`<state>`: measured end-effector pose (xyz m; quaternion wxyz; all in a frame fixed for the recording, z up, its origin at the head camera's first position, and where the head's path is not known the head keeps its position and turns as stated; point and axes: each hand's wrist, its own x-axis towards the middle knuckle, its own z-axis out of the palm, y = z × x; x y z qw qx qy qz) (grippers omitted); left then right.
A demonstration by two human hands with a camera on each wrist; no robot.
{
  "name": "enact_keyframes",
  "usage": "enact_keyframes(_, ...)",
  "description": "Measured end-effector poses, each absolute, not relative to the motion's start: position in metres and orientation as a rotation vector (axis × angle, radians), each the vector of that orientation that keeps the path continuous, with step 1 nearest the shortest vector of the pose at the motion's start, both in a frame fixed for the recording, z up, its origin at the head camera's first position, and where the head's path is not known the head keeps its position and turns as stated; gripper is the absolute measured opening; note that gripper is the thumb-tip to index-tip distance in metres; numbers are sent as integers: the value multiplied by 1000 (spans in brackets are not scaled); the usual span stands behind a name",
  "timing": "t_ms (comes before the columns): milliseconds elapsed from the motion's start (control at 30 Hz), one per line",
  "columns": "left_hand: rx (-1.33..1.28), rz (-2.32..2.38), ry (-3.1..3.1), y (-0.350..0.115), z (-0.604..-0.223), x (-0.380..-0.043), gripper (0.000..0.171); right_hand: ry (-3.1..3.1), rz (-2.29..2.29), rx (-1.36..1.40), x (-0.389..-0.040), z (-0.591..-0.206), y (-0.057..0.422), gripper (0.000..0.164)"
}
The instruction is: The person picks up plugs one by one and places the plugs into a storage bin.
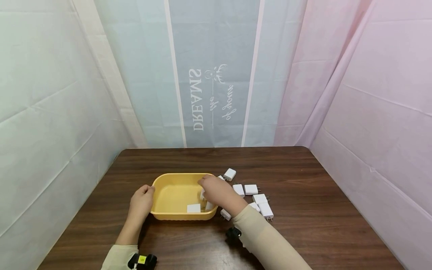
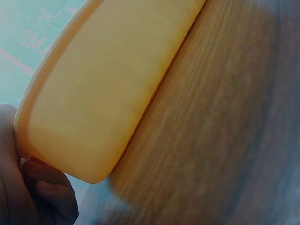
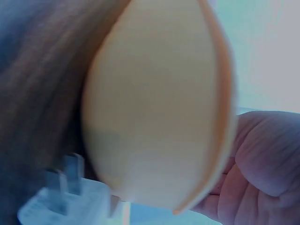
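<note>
A yellow plastic tub stands on the table, with several white charger plugs inside its near right part, one of them a charger plug against the near wall. At the tub's left end, my left hand pinches the rim between thumb and curled fingers; the left wrist view shows these fingers under the rim. My right hand reaches over the right rim, fingers bent down into the tub around a white charger plug with its prongs downward. The tub wall hides the fingertips in the right wrist view.
More white charger plugs lie scattered right of the tub, including a charger plug at the back and a charger plug farther right. Some are partly under the right forearm. The brown wooden table is enclosed by hanging cloth.
</note>
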<state>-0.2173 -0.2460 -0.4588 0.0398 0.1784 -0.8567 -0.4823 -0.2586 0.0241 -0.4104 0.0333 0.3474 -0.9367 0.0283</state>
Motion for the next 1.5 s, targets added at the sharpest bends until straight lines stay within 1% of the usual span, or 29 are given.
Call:
enact_keyframes(200,540,-1473,-2628,-246,-459,-217,44,-2893,175,1052,-256,-396,33,39)
enact_keyframes(367,552,-1468,-2627,-246,-459,-217,42,-2961,243,977,-253,-382,42,44)
enact_keyframes(467,545,-1463,-2629,-246,-459,-217,43,-2994,263,922,-253,-375,48,43)
enact_keyframes(833,547,-1452,-2629,-245,-459,-217,43,-3055,372,818,-260,-368,76,31)
enact_keyframes(967,546,-1442,-2632,-245,-460,-216,43,-3114,413,821,-263,-365,83,17)
enact_keyframes(1033,544,-1438,-2632,-245,-460,-216,43,-3133,419,824,-265,-365,86,12)
enact_keyframes(1267,548,-1452,-2628,-245,-458,-217,43,-3192,370,788,-269,-368,96,25)
enact_keyframes(1367,546,-1459,-2632,-245,-458,-216,44,-3242,393,737,-270,-371,99,26)
enact_keyframes(1500,542,-1462,-2633,-245,-458,-216,44,-3297,427,620,-272,-376,101,22)
